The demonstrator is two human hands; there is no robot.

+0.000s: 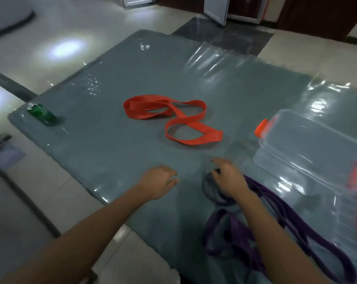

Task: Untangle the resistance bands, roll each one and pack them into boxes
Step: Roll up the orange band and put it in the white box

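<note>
A red resistance band (179,117) lies in loose twisted loops on the middle of the grey table (95,144). A purple band (292,218) sprawls over the table's near right part, one end wound into a small coil. My right hand (229,179) rests on that coil, fingers curled over it. My left hand (159,181) hovers just left of it, fingers loosely bent, holding nothing. A clear plastic box (309,152) with orange clips lies on its side at the right.
A green can (42,114) stands near the table's far left corner. Clear plastic sheeting (218,58) covers the table and wrinkles at the far right. Shiny tiled floor surrounds the table; cabinets stand at the back.
</note>
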